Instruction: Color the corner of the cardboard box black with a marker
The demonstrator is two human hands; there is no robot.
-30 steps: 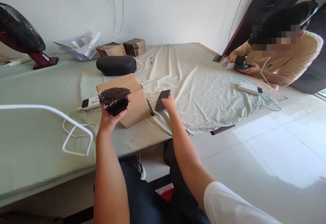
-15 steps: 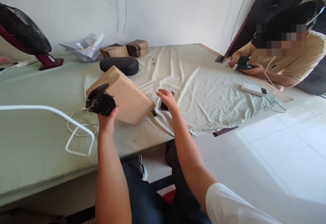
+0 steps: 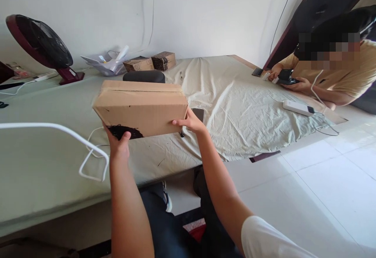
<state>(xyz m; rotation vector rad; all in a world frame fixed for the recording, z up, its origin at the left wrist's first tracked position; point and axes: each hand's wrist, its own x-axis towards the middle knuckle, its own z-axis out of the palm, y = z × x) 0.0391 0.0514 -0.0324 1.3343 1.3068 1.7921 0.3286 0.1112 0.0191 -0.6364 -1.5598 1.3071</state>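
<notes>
— What have the hands got hold of?

— The left hand (image 3: 119, 148) is clamped on the lower left corner of a cardboard box (image 3: 141, 107). Its thumb is up on the near face, right by a black smear (image 3: 125, 132), and the other fingers are tucked underneath where I can't see them. The right hand (image 3: 189, 123) grips the box's right end, thumb on the near face, fingers gone round the back.

— So it's off the bed?

— Yes, it's held in the air above the near edge of the bed (image 3: 44, 164), between the two hands. Its long side runs left to right across the person's front, about level, with a sliver of the taped top showing. Each hand has one end, so neither is nearer than the other. The left sits lower, at the bottom corner.

— What's around the box?

— Just behind its right end, past the right hand, a dark phone (image 3: 199, 114) lies flat on the pale sheet (image 3: 235, 105). Straight behind the box is a black padded case (image 3: 143, 76), and farther back are two small boxes (image 3: 139, 64) and a clear bag of papers (image 3: 107, 64). To the box's left a white cable (image 3: 88, 152) loops on the bed, and well back on that side stands a fan (image 3: 44, 46).

— Anyone else?

— Another person (image 3: 337, 74) sits well off to the right of the box, both hands on a small black gadget (image 3: 286, 77), with a white power strip (image 3: 296, 108) on the sheet near them.
</notes>
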